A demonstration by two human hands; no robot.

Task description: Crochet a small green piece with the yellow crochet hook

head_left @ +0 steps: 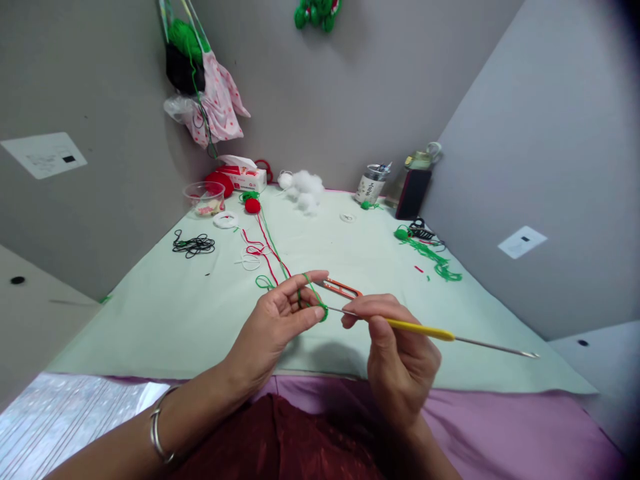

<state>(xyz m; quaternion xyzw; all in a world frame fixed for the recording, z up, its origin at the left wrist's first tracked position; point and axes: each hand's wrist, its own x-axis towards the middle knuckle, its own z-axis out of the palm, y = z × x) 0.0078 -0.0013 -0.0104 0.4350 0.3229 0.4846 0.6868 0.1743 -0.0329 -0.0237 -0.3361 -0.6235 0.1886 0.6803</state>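
Observation:
My left hand (280, 315) pinches a small piece of green crochet (324, 312) between thumb and fingers. Green yarn (314, 288) runs from it up over the raised index finger. In my right hand (397, 340) is a double-ended crochet hook with a yellow grip (420, 328); its left tip meets the green piece, and its other end points right. Just beyond the fingertips lie orange thread snips (343, 288) on the table. Red and green strands lead back from my left hand to a red ball (253, 206).
Black cord (194, 245), a clear tub (205, 200) and a tissue box (245, 177) sit at the left. White stuffing (306, 189) lies at the back. A pen tin (371, 184), a phone (414, 194) and green yarn strands (435, 259) are at the right.

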